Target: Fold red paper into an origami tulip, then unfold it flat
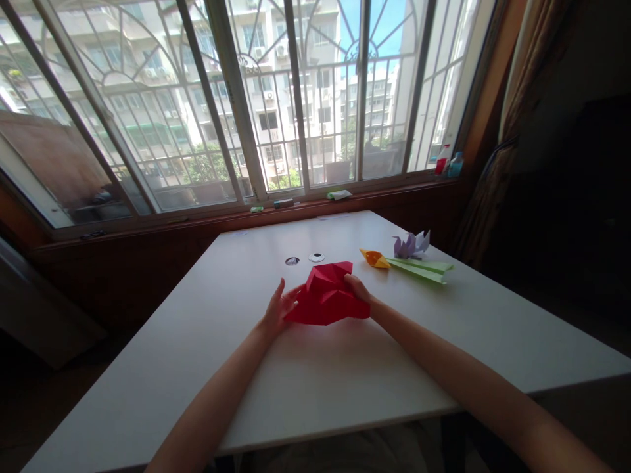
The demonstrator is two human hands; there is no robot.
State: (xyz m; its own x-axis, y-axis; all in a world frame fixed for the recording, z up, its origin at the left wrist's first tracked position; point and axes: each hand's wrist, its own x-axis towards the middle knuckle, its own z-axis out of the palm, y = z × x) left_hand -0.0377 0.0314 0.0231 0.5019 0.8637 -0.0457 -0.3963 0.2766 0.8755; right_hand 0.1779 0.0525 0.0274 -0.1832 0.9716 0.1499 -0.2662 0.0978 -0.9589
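A folded sheet of red paper [327,296] lies on a white table [345,374], a little beyond its middle, creased into many raised facets so that it sits puffed up rather than flat. It is probably very light and thin, stiff only along its folds, and easily crushed or torn; the outer edges and corners look like the safest places to take hold. Its longer side runs left to right across the table, and a blunt peak points away from the person, toward the window.

The left hand [277,311] rests at the paper's left edge, fingers spread and loosely open, the tips touching the edge; whether they pinch it cannot be seen. The right hand [359,290] lies on the paper's right upper corner, fingers curled over it, seemingly pressing or gripping the fold.

Just beyond the paper lie two small round discs [304,259]. To the right, well apart, lie an orange and green paper flower [409,265] and a purple folded shape [411,245]. Behind the table is a barred window [276,98] with small bottles [447,161] on its sill.
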